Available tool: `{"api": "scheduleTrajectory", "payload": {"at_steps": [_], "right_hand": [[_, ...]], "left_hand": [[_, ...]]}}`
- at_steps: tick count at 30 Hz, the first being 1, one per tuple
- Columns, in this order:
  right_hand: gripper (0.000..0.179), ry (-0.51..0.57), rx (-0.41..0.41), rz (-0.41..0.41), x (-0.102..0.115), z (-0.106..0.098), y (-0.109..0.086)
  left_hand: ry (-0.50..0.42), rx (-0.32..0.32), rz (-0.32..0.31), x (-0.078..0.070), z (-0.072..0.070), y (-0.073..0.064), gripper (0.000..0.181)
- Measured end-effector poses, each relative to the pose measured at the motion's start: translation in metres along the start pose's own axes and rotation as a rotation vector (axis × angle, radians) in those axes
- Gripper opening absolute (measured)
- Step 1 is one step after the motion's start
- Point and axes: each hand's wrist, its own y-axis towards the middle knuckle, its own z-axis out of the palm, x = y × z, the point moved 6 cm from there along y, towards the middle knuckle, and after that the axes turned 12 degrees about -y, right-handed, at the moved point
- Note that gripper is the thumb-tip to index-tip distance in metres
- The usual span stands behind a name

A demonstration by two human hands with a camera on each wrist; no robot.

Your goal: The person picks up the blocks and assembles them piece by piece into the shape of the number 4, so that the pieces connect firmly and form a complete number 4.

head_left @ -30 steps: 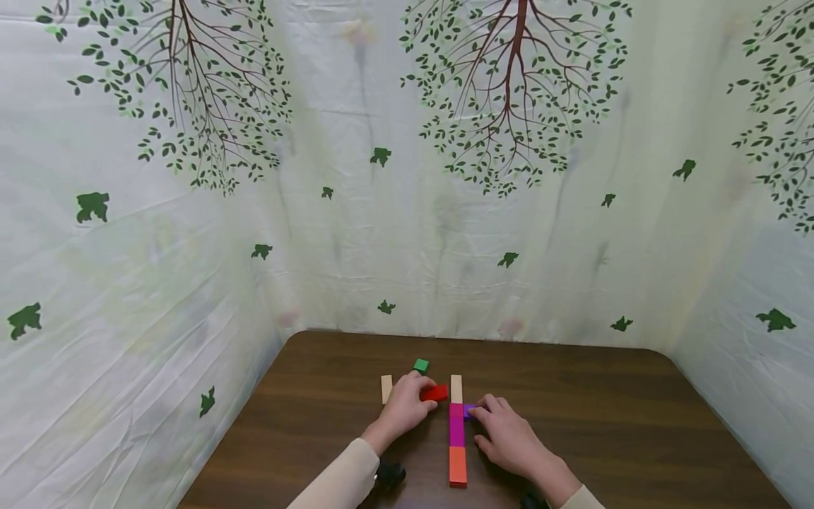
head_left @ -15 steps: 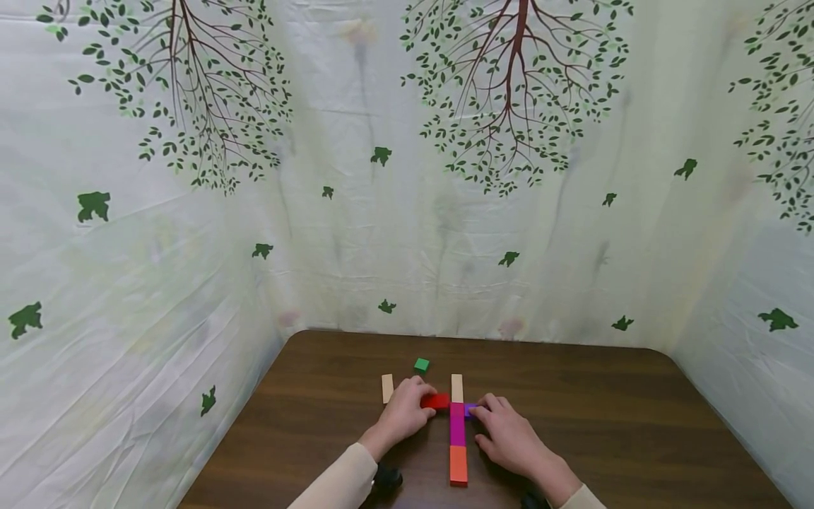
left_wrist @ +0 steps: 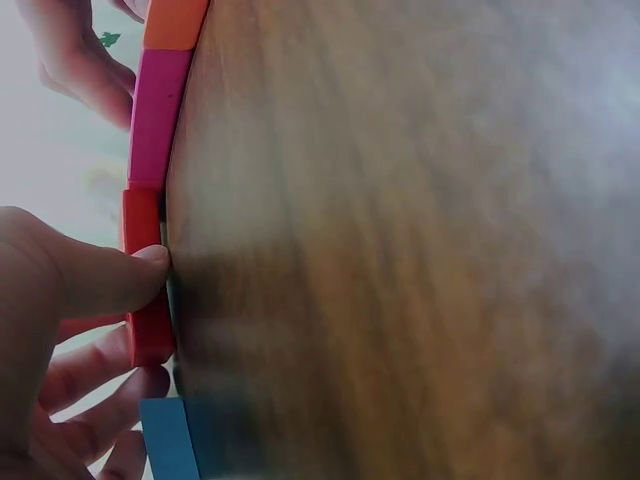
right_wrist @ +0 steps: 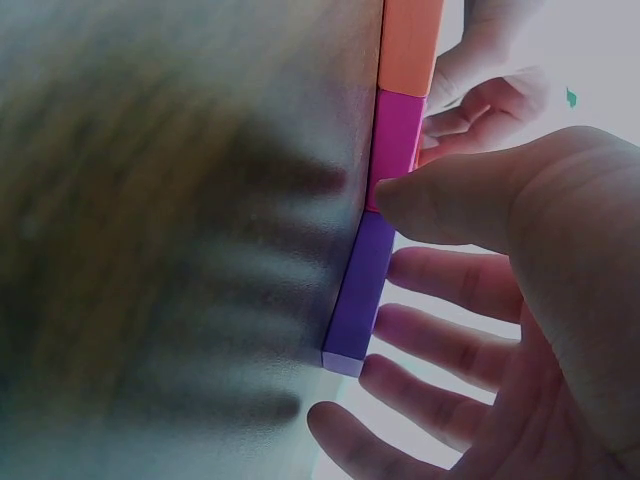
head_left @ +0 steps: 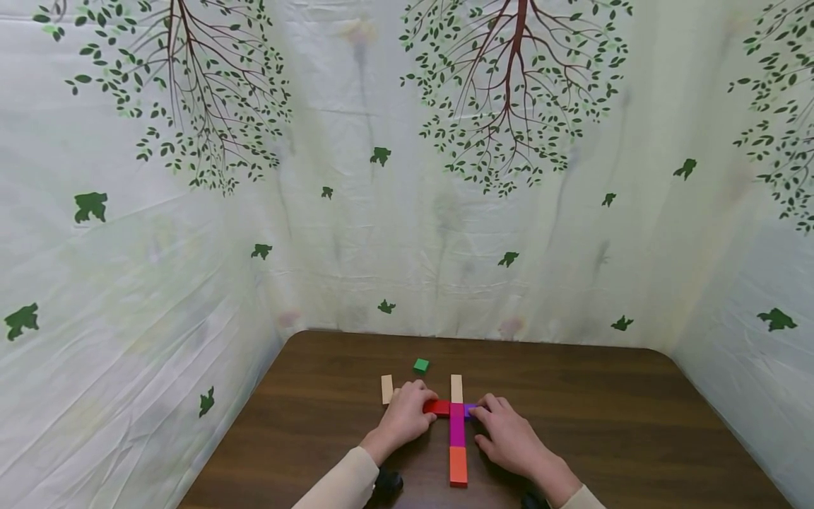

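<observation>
My left hand (head_left: 407, 411) pinches a red block (head_left: 437, 408) between thumb and fingers. The block's right end meets the left side of a magenta block (head_left: 457, 424). On the magenta block's other side lies a purple block (right_wrist: 361, 290), and the fingertips of my right hand (head_left: 509, 431) touch it. The right thumb stands apart from the fingers, near the magenta block. An orange block (head_left: 458, 466) continues the column toward me, and a pale wooden block (head_left: 456, 389) continues it at the far end. Close under the left fingers, a blue block (left_wrist: 171, 440) shows in the left wrist view.
A green block (head_left: 421, 365) lies farther back on the brown table (head_left: 591, 410). Another pale wooden block (head_left: 386, 389) is just left of my left hand. Behind the table hangs a white curtain (head_left: 445, 297) with a tree and leaf print.
My left hand has brought the red block nearer to me and slightly right, turning it straight, so it now lines up across from the purple block. The right hand has stayed in place.
</observation>
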Motion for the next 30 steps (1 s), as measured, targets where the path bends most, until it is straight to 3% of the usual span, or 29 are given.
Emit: {"api": "scheduleTrajectory", "payload": {"at_steps": [30], "right_hand": [[0.044,0.0,-0.005,0.001,-0.0004,0.0012,0.0001]], "left_hand": [[0.006,0.045,-0.019,-0.0016,-0.0001,0.0035,0.029]]}}
